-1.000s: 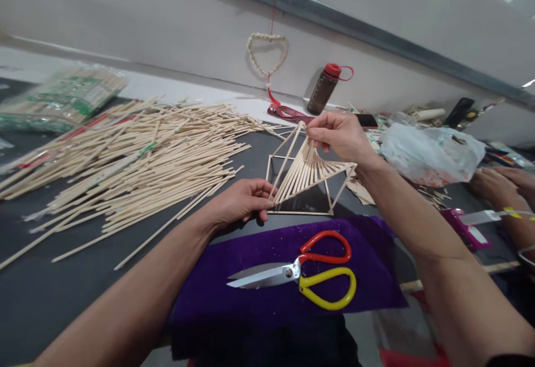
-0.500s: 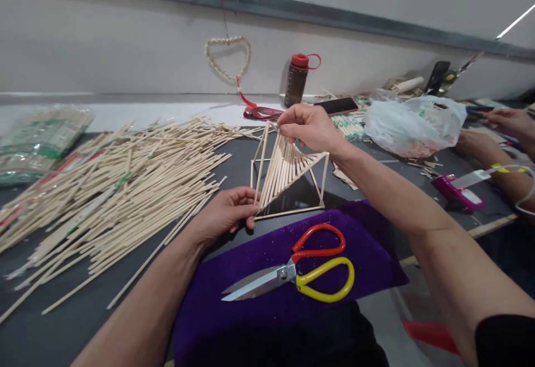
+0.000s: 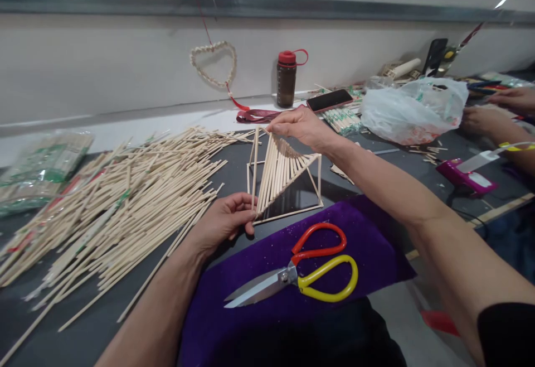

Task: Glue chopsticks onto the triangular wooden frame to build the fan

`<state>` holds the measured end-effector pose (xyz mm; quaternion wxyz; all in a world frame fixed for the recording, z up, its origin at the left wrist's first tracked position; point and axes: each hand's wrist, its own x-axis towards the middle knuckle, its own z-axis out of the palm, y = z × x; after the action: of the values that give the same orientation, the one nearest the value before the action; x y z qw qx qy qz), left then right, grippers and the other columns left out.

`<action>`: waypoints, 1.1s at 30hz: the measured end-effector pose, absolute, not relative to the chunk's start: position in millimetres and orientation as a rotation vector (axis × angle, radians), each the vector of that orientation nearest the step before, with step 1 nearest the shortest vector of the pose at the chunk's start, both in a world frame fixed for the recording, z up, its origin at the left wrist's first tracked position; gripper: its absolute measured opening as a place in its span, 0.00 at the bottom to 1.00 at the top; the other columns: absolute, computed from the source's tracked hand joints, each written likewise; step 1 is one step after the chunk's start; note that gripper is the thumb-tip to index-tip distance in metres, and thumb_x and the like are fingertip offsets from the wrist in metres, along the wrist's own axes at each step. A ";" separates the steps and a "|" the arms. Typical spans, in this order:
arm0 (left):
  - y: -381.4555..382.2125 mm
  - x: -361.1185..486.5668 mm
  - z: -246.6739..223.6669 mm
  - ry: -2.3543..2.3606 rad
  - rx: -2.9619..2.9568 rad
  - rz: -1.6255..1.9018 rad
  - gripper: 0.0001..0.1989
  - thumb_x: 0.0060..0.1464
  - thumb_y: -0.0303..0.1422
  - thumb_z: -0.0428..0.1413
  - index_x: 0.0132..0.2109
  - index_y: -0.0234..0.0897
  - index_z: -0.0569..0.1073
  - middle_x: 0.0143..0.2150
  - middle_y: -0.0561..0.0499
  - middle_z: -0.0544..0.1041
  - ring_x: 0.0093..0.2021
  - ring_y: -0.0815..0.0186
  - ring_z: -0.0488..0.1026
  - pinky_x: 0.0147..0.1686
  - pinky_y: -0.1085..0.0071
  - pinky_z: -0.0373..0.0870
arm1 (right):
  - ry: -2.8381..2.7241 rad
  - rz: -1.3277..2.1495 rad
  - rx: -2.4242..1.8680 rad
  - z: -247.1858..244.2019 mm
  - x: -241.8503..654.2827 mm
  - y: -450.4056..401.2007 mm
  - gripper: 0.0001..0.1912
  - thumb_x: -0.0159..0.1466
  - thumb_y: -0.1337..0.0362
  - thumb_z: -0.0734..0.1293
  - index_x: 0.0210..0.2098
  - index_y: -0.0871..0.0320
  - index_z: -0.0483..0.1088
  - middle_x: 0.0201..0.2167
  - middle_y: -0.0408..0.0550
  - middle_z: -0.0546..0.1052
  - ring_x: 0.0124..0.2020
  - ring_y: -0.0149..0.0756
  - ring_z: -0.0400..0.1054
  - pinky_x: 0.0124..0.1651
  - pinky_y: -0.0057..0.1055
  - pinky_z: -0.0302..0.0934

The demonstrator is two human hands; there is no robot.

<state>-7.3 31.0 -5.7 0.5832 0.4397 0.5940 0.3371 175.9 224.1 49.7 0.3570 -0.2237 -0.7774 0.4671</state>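
A model of thin wooden sticks [image 3: 276, 182] stands on the dark table in front of me. It has an open box-like frame with a fan of slats twisting across it. My left hand [image 3: 223, 222] is closed at its lower left corner, thumb and fingers pinching the sticks there. At the upper left corner, the fingertips of my right hand [image 3: 298, 126] are pinched on the stick ends; the exact contact is partly hidden by the fingers. Scissors [image 3: 289, 275] with one red and one yellow handle lie on a purple cloth [image 3: 376, 238], nearer to me than the model.
Loose sticks [image 3: 146, 216] are heaped on the left, beside a bagged bundle [image 3: 45, 169]. Behind stand a bottle [image 3: 286, 80] and a phone [image 3: 330, 100]. To the right are a white plastic bag [image 3: 413, 110], a magenta device [image 3: 466, 180] and another person's hands [image 3: 480, 121].
The camera view has turned slightly, shifting the background. Both hands keep their places on the stick model, which looks much the same.
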 end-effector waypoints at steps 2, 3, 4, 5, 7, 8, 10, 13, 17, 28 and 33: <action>30.9 -7.9 -7.1 1.389 1.031 0.784 0.14 0.49 0.34 0.59 0.43 0.33 0.70 0.18 0.55 0.73 0.14 0.76 0.58 0.12 0.83 0.48 | -1.983 1.257 -0.566 46.5 173.9 226.6 0.05 0.57 0.64 0.71 0.31 0.58 0.78 0.31 0.44 0.79 0.34 0.30 0.69 0.43 0.30 0.63; 30.9 -8.0 -7.5 1.389 1.032 0.782 0.14 0.50 0.34 0.59 0.43 0.33 0.70 0.18 0.55 0.73 0.14 0.76 0.58 0.12 0.83 0.48 | -1.969 1.282 -0.569 45.1 172.6 227.5 0.05 0.57 0.64 0.71 0.31 0.58 0.78 0.31 0.44 0.79 0.34 0.30 0.69 0.43 0.30 0.63; 30.9 -8.0 -7.7 1.389 1.033 0.779 0.14 0.50 0.34 0.59 0.43 0.33 0.70 0.18 0.55 0.73 0.13 0.76 0.57 0.12 0.83 0.48 | -1.956 1.304 -0.573 43.8 171.4 228.2 0.05 0.57 0.64 0.71 0.31 0.58 0.78 0.31 0.44 0.79 0.34 0.29 0.69 0.43 0.31 0.63; 30.9 -8.0 -7.6 1.389 1.034 0.775 0.14 0.50 0.34 0.59 0.43 0.33 0.70 0.18 0.55 0.73 0.13 0.76 0.57 0.12 0.83 0.48 | -1.945 1.322 -0.578 42.7 170.2 228.6 0.05 0.57 0.64 0.71 0.31 0.58 0.78 0.30 0.44 0.79 0.34 0.29 0.69 0.43 0.30 0.63; 30.9 -7.8 -7.0 1.389 1.038 0.763 0.14 0.50 0.34 0.58 0.43 0.34 0.69 0.18 0.54 0.73 0.13 0.76 0.56 0.12 0.82 0.48 | -1.923 1.346 -0.581 41.1 168.5 228.8 0.05 0.57 0.63 0.71 0.31 0.58 0.78 0.29 0.44 0.78 0.33 0.29 0.68 0.42 0.30 0.63; 30.9 -7.6 -6.7 1.391 1.038 0.760 0.14 0.50 0.34 0.58 0.43 0.34 0.69 0.18 0.54 0.73 0.13 0.76 0.57 0.12 0.82 0.48 | -1.914 1.356 -0.576 40.6 168.1 228.7 0.06 0.57 0.62 0.72 0.30 0.59 0.77 0.29 0.44 0.78 0.32 0.29 0.68 0.41 0.29 0.63; 30.8 -7.4 -6.1 1.394 1.034 0.760 0.13 0.50 0.34 0.58 0.43 0.34 0.69 0.18 0.54 0.73 0.13 0.76 0.58 0.12 0.83 0.48 | -1.899 1.381 -0.566 40.3 167.8 228.4 0.06 0.57 0.62 0.72 0.30 0.59 0.77 0.29 0.44 0.78 0.31 0.28 0.68 0.40 0.28 0.62; 30.6 -7.3 -6.0 1.398 1.035 0.767 0.14 0.50 0.34 0.59 0.43 0.34 0.69 0.18 0.55 0.73 0.14 0.75 0.60 0.13 0.83 0.48 | -1.890 1.422 -0.584 40.8 167.8 228.1 0.05 0.56 0.63 0.72 0.30 0.59 0.78 0.29 0.44 0.78 0.31 0.28 0.68 0.39 0.27 0.62; 30.3 -8.2 -7.1 1.392 1.047 0.758 0.14 0.50 0.34 0.58 0.43 0.34 0.69 0.18 0.54 0.73 0.14 0.76 0.59 0.13 0.83 0.48 | -1.884 1.439 -0.622 41.9 167.0 227.6 0.05 0.56 0.63 0.72 0.30 0.58 0.78 0.28 0.43 0.78 0.31 0.27 0.67 0.39 0.27 0.62; 31.2 -6.4 -6.6 1.373 1.015 0.793 0.14 0.48 0.34 0.61 0.41 0.33 0.70 0.19 0.55 0.73 0.15 0.75 0.63 0.12 0.83 0.48 | -1.943 1.356 -0.560 37.1 167.9 230.2 0.09 0.56 0.58 0.73 0.32 0.58 0.79 0.30 0.44 0.79 0.32 0.27 0.68 0.38 0.26 0.62; 31.0 -3.0 -5.2 1.359 0.973 0.822 0.13 0.45 0.32 0.62 0.39 0.33 0.71 0.21 0.55 0.73 0.17 0.74 0.68 0.11 0.83 0.49 | -1.971 1.297 -0.583 38.0 169.6 228.0 0.11 0.56 0.56 0.72 0.32 0.58 0.79 0.29 0.44 0.78 0.31 0.28 0.68 0.38 0.26 0.62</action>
<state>-3.0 31.0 -5.2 0.5970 0.4190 0.5854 0.3540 169.6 228.0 38.0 0.3482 -0.2250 -0.7601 0.5004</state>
